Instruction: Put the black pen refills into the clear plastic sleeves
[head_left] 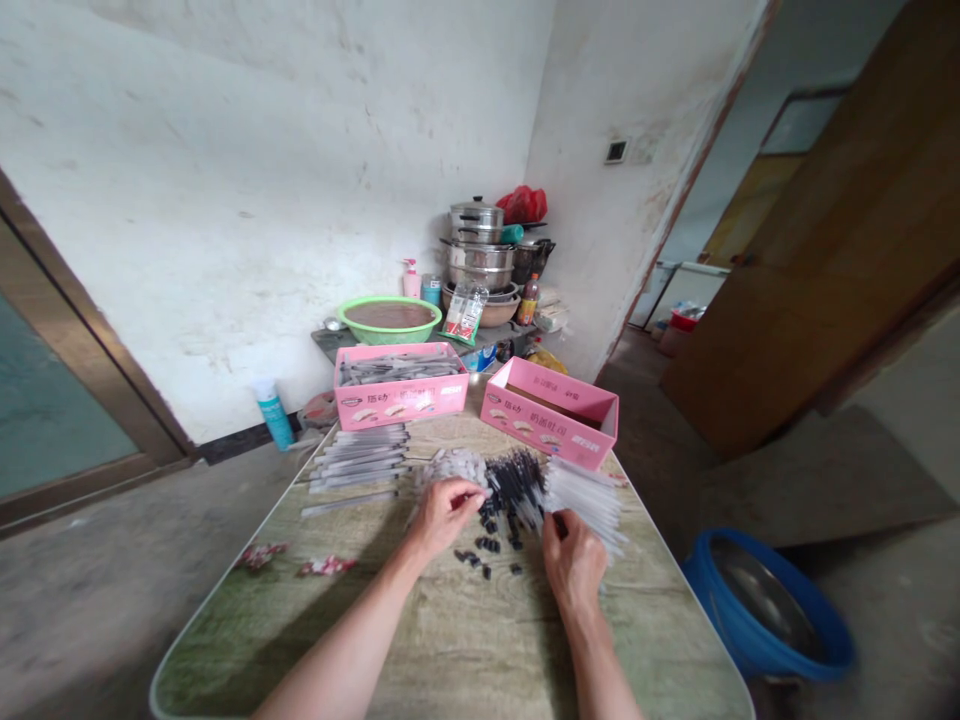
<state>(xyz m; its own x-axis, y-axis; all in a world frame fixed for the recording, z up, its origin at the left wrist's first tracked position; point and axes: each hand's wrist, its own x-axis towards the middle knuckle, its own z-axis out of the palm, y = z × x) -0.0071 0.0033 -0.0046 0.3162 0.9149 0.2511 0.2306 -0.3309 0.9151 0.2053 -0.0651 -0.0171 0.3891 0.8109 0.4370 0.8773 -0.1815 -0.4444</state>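
Note:
My left hand (448,515) is closed in a pinch at the near edge of a heap of small whitish pieces (454,465); what its fingertips hold is too small to name. With curled fingers, my right hand (574,560) sits at the near ends of a bundle of translucent white tubes (581,495), its grip hidden. Between the hands lie a pile of thin dark sticks (517,480) and several small black pieces (487,545). At the left, thin grey-white sticks with dark tips (360,460) are spread in a rough row.
On the table (465,650), a pink box (401,400) full of similar sticks stands beside another pink box (551,415). Behind are a green basin (390,318) and stacked steel pots (480,260). A blue tub (765,600) stands right; a spray can (275,415) is left.

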